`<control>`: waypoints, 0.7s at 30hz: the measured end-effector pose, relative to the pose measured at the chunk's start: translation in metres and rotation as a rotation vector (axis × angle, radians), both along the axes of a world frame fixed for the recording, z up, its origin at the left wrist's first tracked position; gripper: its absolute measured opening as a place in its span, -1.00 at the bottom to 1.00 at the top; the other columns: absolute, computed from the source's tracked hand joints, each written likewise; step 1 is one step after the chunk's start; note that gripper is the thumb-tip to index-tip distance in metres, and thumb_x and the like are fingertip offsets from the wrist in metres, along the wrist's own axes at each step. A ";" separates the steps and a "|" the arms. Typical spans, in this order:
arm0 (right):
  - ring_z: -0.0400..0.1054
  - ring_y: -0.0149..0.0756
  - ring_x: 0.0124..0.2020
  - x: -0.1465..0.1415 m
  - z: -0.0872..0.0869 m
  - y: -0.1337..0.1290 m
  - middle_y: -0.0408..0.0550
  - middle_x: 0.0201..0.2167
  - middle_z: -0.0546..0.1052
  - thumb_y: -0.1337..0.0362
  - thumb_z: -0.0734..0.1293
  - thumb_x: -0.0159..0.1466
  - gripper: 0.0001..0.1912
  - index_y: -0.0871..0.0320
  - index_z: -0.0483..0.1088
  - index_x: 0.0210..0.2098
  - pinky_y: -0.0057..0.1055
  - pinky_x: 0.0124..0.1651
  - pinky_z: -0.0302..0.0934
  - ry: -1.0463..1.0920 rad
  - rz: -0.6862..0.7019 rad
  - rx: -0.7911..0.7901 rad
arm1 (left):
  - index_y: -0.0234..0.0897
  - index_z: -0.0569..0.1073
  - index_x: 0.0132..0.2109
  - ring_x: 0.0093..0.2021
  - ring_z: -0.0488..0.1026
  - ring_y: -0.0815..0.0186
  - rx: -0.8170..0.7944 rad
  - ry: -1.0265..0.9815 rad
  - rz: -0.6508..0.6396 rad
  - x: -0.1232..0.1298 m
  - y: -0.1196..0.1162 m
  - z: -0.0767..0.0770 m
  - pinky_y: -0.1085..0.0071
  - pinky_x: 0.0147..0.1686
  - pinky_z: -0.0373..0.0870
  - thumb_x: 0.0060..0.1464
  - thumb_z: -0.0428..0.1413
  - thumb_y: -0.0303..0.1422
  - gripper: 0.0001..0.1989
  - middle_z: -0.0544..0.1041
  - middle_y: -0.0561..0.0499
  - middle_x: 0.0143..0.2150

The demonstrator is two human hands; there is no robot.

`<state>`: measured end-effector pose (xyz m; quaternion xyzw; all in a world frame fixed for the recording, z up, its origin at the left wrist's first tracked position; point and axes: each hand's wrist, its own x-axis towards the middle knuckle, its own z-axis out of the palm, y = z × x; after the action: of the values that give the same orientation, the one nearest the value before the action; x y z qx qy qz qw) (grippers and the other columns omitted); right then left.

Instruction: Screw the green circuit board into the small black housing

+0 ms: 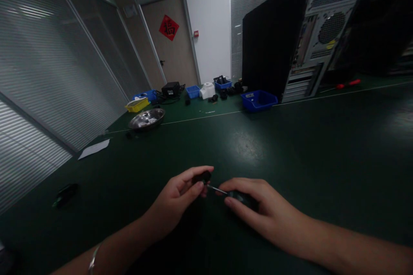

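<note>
Between the thumb and fingers of my left hand (180, 193) is a small black part (202, 177), its kind too dark to make out. My right hand (258, 206) is closed around the dark handle of a screwdriver (240, 198). The thin metal shaft points left and meets the black part, or lies right against it; the tip itself is hidden by my left fingers. Both hands are over the dark green tabletop (193, 146), near its front.
At the far left lies a dark object (66, 194). A steel bowl (146, 119), a yellow tray (137, 104), a white slotted part (207, 90) and a blue bin (259, 100) stand farther back. A computer tower (274, 43) rises at the back right, near a red-handled tool (348, 84).
</note>
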<state>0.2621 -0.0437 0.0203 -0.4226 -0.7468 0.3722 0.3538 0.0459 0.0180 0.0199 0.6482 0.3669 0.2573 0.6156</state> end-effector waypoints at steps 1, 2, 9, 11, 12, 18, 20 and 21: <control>0.43 -0.35 -0.18 0.000 0.000 0.000 -0.11 -0.18 0.56 0.26 0.22 0.37 -0.76 0.11 0.45 -0.04 -0.45 -0.09 0.26 0.001 0.003 0.000 | -0.19 0.38 0.17 -0.20 0.35 0.30 0.014 0.033 -0.010 -0.001 -0.001 0.001 0.32 -0.13 0.26 0.22 0.05 -0.28 -0.62 0.46 -0.03 -0.16; 0.43 -0.35 -0.19 0.000 0.000 0.000 -0.10 -0.19 0.56 0.26 0.22 0.37 -0.76 0.11 0.45 -0.04 -0.45 -0.10 0.26 0.002 0.006 0.000 | -0.17 0.37 0.18 -0.25 0.33 0.31 0.028 0.056 -0.021 -0.001 -0.001 0.002 0.33 -0.17 0.25 0.23 0.03 -0.26 -0.61 0.45 -0.01 -0.22; 0.43 -0.33 -0.23 0.000 0.000 0.001 -0.10 -0.22 0.56 0.26 0.21 0.36 -0.75 0.12 0.45 -0.05 -0.43 -0.15 0.28 -0.023 -0.025 -0.012 | -0.19 0.42 0.09 -0.28 0.32 0.31 0.054 0.037 0.003 0.000 -0.004 0.005 0.37 -0.25 0.25 0.20 0.05 -0.20 -0.65 0.42 -0.01 -0.25; 0.44 -0.33 -0.23 0.000 0.001 0.000 -0.10 -0.22 0.56 0.25 0.22 0.36 -0.75 0.12 0.46 -0.05 -0.43 -0.16 0.28 -0.033 -0.035 -0.019 | -0.21 0.45 0.03 -0.29 0.31 0.31 0.063 0.048 0.014 0.000 -0.004 0.007 0.38 -0.27 0.25 0.18 0.08 -0.20 -0.69 0.41 -0.01 -0.25; 0.44 -0.32 -0.22 0.001 0.001 0.000 -0.09 -0.21 0.56 0.25 0.22 0.36 -0.75 0.12 0.46 -0.06 -0.42 -0.15 0.29 -0.039 -0.043 -0.023 | -0.21 0.45 0.02 -0.30 0.30 0.32 0.071 0.058 0.010 0.000 -0.005 0.007 0.39 -0.29 0.24 0.18 0.08 -0.20 -0.69 0.41 0.00 -0.26; 0.44 -0.30 -0.19 0.001 0.000 0.000 -0.07 -0.18 0.56 0.24 0.22 0.36 -0.75 0.11 0.46 -0.04 -0.40 -0.11 0.29 -0.020 -0.033 -0.021 | -0.23 0.45 0.05 -0.39 0.30 0.36 0.085 0.049 -0.052 0.001 -0.006 0.006 0.41 -0.36 0.25 0.22 0.02 -0.19 -0.66 0.38 0.03 -0.36; 0.43 -0.31 -0.17 0.001 0.000 0.001 -0.07 -0.17 0.56 0.26 0.21 0.37 -0.75 0.11 0.46 -0.04 -0.41 -0.09 0.29 0.005 -0.005 -0.015 | -0.27 0.43 0.05 -0.40 0.35 0.35 0.029 -0.012 -0.094 0.001 -0.006 0.003 0.40 -0.37 0.30 0.25 -0.02 -0.19 -0.65 0.42 -0.01 -0.34; 0.43 -0.31 -0.17 0.000 0.000 0.001 -0.07 -0.18 0.56 0.26 0.20 0.38 -0.75 0.11 0.46 -0.05 -0.42 -0.08 0.29 0.015 0.009 -0.012 | -0.28 0.42 0.05 -0.41 0.37 0.35 -0.002 -0.043 -0.110 0.002 -0.006 0.001 0.39 -0.38 0.32 0.26 -0.03 -0.19 -0.65 0.43 -0.02 -0.33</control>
<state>0.2626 -0.0423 0.0205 -0.4186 -0.7437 0.3816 0.3550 0.0476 0.0121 0.0214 0.6610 0.3176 0.2366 0.6374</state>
